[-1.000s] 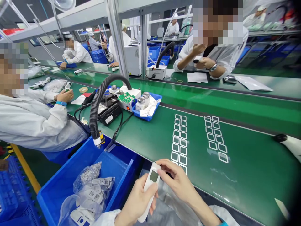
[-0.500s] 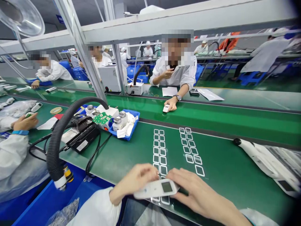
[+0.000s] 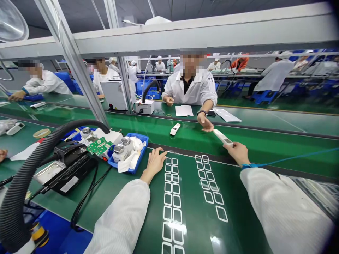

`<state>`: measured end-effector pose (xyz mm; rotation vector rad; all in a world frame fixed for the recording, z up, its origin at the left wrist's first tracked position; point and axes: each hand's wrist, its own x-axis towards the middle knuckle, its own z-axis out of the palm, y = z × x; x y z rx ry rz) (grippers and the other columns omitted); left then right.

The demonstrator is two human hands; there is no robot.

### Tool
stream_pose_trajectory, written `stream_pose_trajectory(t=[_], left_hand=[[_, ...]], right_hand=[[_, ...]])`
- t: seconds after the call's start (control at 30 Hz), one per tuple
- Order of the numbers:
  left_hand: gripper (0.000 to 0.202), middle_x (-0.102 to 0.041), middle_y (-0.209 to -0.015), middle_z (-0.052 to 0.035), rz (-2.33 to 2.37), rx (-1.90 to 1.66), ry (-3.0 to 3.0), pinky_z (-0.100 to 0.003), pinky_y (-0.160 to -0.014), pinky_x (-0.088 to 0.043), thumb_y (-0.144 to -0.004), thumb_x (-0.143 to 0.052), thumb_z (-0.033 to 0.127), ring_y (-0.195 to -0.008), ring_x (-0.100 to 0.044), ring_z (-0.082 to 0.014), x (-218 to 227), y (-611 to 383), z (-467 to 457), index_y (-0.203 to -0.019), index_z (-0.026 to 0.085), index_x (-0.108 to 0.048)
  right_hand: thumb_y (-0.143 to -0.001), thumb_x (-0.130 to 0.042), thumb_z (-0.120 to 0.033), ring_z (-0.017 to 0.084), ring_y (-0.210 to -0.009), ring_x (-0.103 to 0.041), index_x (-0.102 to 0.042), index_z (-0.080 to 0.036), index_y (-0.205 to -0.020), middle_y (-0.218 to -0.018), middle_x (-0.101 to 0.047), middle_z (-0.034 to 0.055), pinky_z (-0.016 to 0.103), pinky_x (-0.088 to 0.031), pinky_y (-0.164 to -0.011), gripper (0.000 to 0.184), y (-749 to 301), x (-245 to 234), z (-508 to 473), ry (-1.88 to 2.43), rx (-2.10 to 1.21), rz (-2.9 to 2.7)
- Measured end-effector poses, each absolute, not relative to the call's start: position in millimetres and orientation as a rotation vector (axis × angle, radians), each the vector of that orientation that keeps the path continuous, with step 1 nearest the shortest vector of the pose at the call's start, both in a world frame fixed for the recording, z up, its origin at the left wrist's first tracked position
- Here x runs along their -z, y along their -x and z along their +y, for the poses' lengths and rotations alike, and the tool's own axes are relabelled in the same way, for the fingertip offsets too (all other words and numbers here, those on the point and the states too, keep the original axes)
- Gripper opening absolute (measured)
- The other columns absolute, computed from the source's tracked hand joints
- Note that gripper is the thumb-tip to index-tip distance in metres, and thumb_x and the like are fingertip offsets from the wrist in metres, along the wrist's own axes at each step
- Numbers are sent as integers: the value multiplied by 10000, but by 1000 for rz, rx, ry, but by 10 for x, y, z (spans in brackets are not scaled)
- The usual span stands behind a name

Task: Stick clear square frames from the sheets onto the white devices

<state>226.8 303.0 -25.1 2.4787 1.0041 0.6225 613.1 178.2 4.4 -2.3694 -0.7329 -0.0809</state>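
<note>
White handheld device [image 3: 223, 137] with a small screen is now hanging out over the conveyor belt [image 3: 265, 141], past the far edge of the bench [image 3: 190, 211], where half a second ago it was lying crosswise between both hands at the near edge. The right hand [image 3: 238, 152] is gripping its near end with fingers closed around it and is holding it at arm's reach, with the far end pointing across the belt. The left hand [image 3: 155, 163] has let go and is resting open, palm down and holding nothing, with its fingertips at the bench's far edge. By my reading, the two-handed handling is over and the device is being carried by one hand alone.

A co-worker's hand [image 3: 206, 124] is reaching in from the opposite side, just beyond the device's far tip and not touching it. A second white device [image 3: 174, 129] is lying on the belt, well to the left, and the belt between the two is showing bare green. The left hand is sitting between the blue tray [image 3: 141, 153] of bottles and the left column of clear frames [image 3: 171, 197]. A blue cord [image 3: 291, 159] is trailing rightward from the right wrist above the belt.
</note>
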Motion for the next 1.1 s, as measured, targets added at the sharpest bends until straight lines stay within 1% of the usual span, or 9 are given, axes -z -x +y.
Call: stream_pose_trajectory(t=[0.1,0.27,0.47,0.53,0.63,0.73,0.83,0.97,1.1], left_hand=[[302,-508,-1324,-73,1019,-597,-2490,-449,-901,-390,-942,-499,247,-1125,-446,-279,258,-2261,3049,-1198,279,-654],[228,-561,-1307,-58,1000,-626,-2450,-431,-876,-377,-936,-528,261,-1117,-457,-275,290,-2276,3082,-1061,255,-719],[184,-682,-1114,-66,897,-720,-2356,-402,-892,-365,-915,-561,205,-1073,-513,-241,312,-2308,3072,-996,213,-726],[194,-688,-1063,-71,873,-748,-2324,-395,-898,-365,-913,-548,190,-1053,-518,-238,308,-2307,3055,-987,211,-726],[225,-684,-975,-75,837,-784,-2265,-392,-902,-373,-896,-521,141,-990,-530,-233,308,-2301,3038,-987,198,-719],[264,-683,-887,-67,791,-829,-2163,-365,-879,-409,-862,-515,105,-918,-559,-215,315,-2289,3046,-1054,173,-684],[253,-683,-921,-73,730,-882,-2031,-319,-836,-440,-865,-513,159,-877,-589,-191,312,-2272,3069,-1070,151,-661],[228,-683,-913,-71,635,-902,-1864,-285,-777,-441,-885,-509,303,-836,-598,-182,295,-2264,3091,-857,145,-672],[378,-624,-704,-39,611,-900,-1674,-259,-649,-423,-865,-531,479,-676,-552,-155,284,-2287,3091,-714,144,-616]], right_hand=[[-691,-728,-265,293,-775,-617,-680,-81,-778,-737,-639,147,372,-435,-694,209,-6212,-16,1787,2411,33,-717],[-794,-638,-267,275,-895,-621,-635,-1,-1144,-1125,-614,270,385,-436,-834,439,-6107,28,1613,2294,85,-827],[-832,-558,-292,215,-817,-639,-636,-97,-1148,-981,-688,145,349,-501,-779,379,-5375,62,1554,2000,-40,-1133],[-850,-547,-341,229,-923,-643,-622,-135,-1179,-1061,-685,133,383,-506,-852,396,-4961,87,1651,1818,-195,-1367],[-872,-522,-336,244,-1147,-565,-592,-157,-1247,-1217,-636,128,449,-424,-1018,422,-4409,125,1853,1657,-364,-1635],[-823,-567,-294,254,-1172,-538,-602,-143,-1242,-1231,-629,135,477,-366,-1060,448,-4114,138,2030,1597,-534,-1574],[-786,-606,-322,247,-1044,-593,-668,-139,-1109,-1078,-685,123,451,-409,-1001,376,-4043,119,2120,1570,-647,-1432],[-773,-605,-449,183,-728,-617,-672,-137,-909,-824,-695,80,341,-503,-736,347,-4035,86,2135,1544,-770,-1336],[-759,-587,-582,122,-480,-488,-574,-161,-680,-541,-581,24,256,-403,-497,429,-3998,93,2117,1560,-852,-1204]])
